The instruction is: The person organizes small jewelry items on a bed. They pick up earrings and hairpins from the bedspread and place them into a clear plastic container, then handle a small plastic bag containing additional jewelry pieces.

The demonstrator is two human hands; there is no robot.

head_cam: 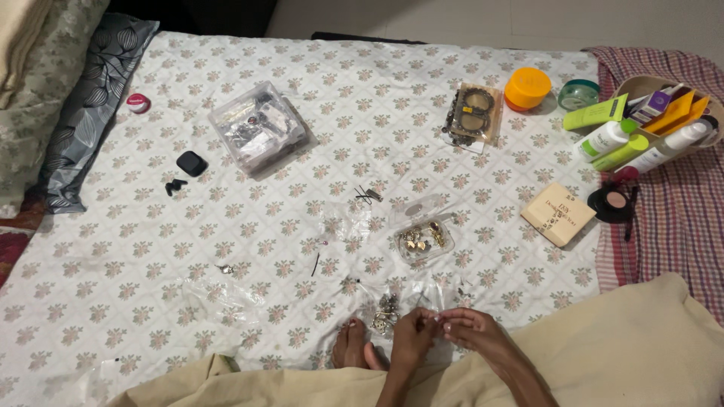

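Left hand (pixel 411 335) and right hand (pixel 471 328) meet fingertip to fingertip, grip pinched on something too small to identify, above the small heap of metal jewellery (pixel 386 310) on the floral bedsheet (pixel 226 226). Risk: tiny piece could slip into patterned cloth.
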